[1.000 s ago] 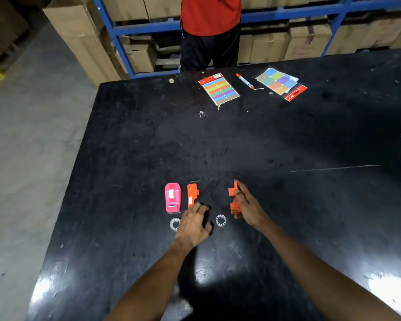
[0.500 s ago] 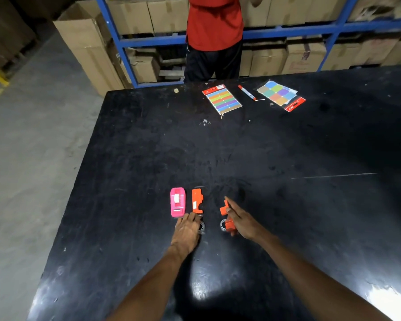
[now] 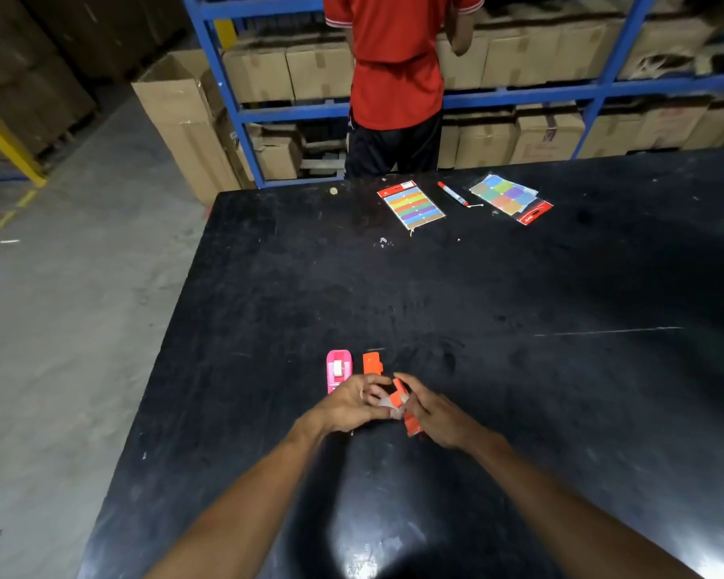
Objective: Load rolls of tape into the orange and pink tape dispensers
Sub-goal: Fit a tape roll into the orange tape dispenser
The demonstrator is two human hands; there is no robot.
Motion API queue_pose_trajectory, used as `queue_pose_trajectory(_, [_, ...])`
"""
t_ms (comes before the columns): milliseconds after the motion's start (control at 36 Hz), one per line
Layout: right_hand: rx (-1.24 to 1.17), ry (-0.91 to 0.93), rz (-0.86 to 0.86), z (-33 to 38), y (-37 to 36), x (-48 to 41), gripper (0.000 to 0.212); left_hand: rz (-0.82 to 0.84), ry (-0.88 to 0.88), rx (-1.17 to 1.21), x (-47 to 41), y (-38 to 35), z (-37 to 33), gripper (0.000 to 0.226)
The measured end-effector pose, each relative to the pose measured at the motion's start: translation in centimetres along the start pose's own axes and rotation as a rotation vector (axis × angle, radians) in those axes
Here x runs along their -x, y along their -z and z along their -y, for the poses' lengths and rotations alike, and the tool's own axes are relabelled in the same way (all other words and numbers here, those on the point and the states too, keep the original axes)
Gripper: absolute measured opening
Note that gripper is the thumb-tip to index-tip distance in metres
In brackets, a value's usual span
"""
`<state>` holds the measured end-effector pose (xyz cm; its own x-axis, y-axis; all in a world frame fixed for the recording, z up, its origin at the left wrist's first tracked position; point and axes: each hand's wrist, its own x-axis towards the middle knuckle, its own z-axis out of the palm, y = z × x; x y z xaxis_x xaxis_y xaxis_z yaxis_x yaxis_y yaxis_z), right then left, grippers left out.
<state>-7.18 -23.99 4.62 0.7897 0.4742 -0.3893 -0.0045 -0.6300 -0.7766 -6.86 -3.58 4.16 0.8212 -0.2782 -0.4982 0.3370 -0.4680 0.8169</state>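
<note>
Worktop: black, scuffed, broad; left edge running diagonally from far left corner toward near bottom; far edge just ahead of blue shelving; wide bare stretch through middle and right.
Floor: grey concrete, open along left edge of worktop; tall cardboard box standing near far left corner.
Far edge: person in red shirt standing against it, facing shelving; striped colour card, red-capped marker and second colour card lying close to that edge, well apart from hands.
Pink dispenser: flat on worktop, left of hands, near end hidden by left hand.
Orange piece: flat on worktop just beside pink dispenser, to its right.
Orange dispenser: between both hands, tilted; blurred.
Left hand: fingers curled round a pale roll of tape, pressed against orange dispenser; exact grip blurred.
Right hand: closed on orange dispenser from right side, forefinger extended along its top.
Room near hands: bare worktop to right, ahead and toward near edge; glare patch at bottom centre.
</note>
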Motion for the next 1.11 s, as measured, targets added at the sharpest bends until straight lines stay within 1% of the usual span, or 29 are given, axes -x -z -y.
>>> queue_pose_trajectory(56, [-0.019, 0.028, -0.006, 0.7, -0.3, 0.5, 0.043, -0.007, 0.020, 0.044, 0.4, 0.9, -0.4, 0.057])
queue_pose_trajectory(139, [-0.078, 0.040, -0.040, 1.6, -0.5, 0.9, 0.040, 0.011, 0.020, 0.118, 0.9, 1.8, -0.6, 0.054])
queue_pose_trajectory(222, [-0.183, 0.046, -0.090, 1.9, -0.8, 0.9, 0.032, 0.016, 0.017, 0.219, 1.2, 2.1, -0.6, 0.054])
queue_pose_trajectory(306, [-0.271, 0.034, -0.126, 2.0, -1.3, 0.7, 0.034, -0.009, 0.017, 0.363, 1.4, 1.8, -0.7, 0.054])
queue_pose_trajectory(389, [-0.351, 0.016, -0.172, 2.3, -1.7, 0.3, 0.037, -0.062, 0.006, 0.428, 1.7, 1.6, -0.6, 0.055])
queue_pose_trajectory(444, [-0.368, 0.008, -0.180, 2.8, -1.7, 0.2, 0.034, -0.091, 0.009, 0.427, 1.7, 1.6, -0.5, 0.055])
queue_pose_trajectory(500, [-0.383, 0.001, -0.146, 3.0, -1.5, 0.3, 0.032, -0.103, 0.011, 0.415, 1.6, 1.4, -0.2, 0.055])
queue_pose_trajectory(611, [-0.455, -0.039, -0.069, 2.9, -1.4, -0.2, 0.039, -0.099, 0.010, 0.378, 1.0, 1.7, -0.3, 0.052])
queue_pose_trajectory(722, [-0.585, -0.091, -0.051, 2.5, -1.2, -0.8, 0.042, -0.120, 0.004, 0.378, -0.2, 1.9, -0.5, 0.054])
queue_pose_trajectory(833, [-0.650, -0.125, -0.076, 1.7, -1.0, -1.7, 0.040, -0.192, 0.038, 0.407, -1.7, 1.6, -0.4, 0.066])
queue_pose_trajectory(889, [-0.672, -0.140, -0.073, 1.2, -0.9, -2.1, 0.038, -0.197, 0.050, 0.399, -2.5, 1.5, -0.2, 0.069])
queue_pose_trajectory(972, [-0.683, -0.151, -0.064, 0.5, -0.5, -2.9, 0.038, -0.200, 0.063, 0.370, -3.6, 1.7, -0.1, 0.057])
queue_pose_trajectory(1056, [-0.669, -0.154, -0.079, -0.5, 0.1, -4.2, 0.040, -0.203, 0.075, 0.405, -5.0, 1.9, -0.3, 0.044])
queue_pose_trajectory(1111, [-0.659, -0.134, -0.094, -0.8, 0.5, -5.1, 0.038, -0.257, 0.107, 0.418, -6.0, 1.9, -0.6, 0.034])
